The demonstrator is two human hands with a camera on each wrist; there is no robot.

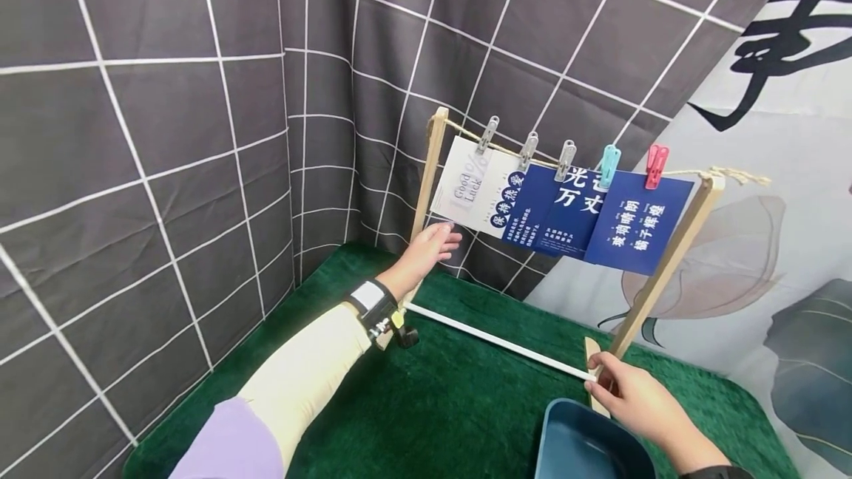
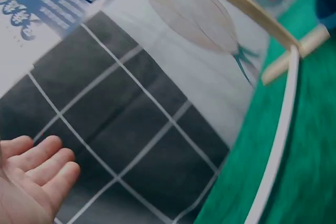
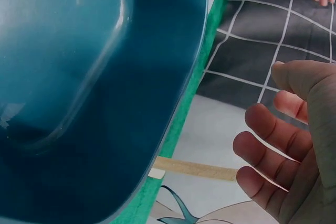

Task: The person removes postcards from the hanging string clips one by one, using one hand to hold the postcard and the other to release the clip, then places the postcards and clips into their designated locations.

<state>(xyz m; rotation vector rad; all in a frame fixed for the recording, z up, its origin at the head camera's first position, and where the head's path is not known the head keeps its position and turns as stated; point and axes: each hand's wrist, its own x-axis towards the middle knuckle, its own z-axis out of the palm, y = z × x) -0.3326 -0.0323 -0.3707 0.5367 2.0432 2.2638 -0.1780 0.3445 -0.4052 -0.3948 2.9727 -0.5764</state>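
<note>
A wooden frame with a left post (image 1: pixel 431 168) and a right post (image 1: pixel 675 265) carries a string with several printed cards. White cards, one a "Good Luck" card (image 1: pixel 455 202), hang at the left, and blue cards (image 1: pixel 639 220) at the right. Grey clothespins (image 1: pixel 488 135), a teal clothespin (image 1: pixel 609 166) and a pink clothespin (image 1: pixel 656 166) clip them. My left hand (image 1: pixel 426 250), fingers extended and holding nothing, is just below the white card by the left post. My right hand (image 1: pixel 635 394) is beside the right post's foot, its fingers loosely bent around nothing in the right wrist view.
A white rod (image 1: pixel 499 344) joins the posts low down, over a green cloth (image 1: pixel 466 412). A blue plastic tray (image 3: pixel 157 103) stands close to my right hand. Behind the frame hang a dark grid curtain (image 1: pixel 319 94) and a pale printed cloth (image 1: pixel 819 242).
</note>
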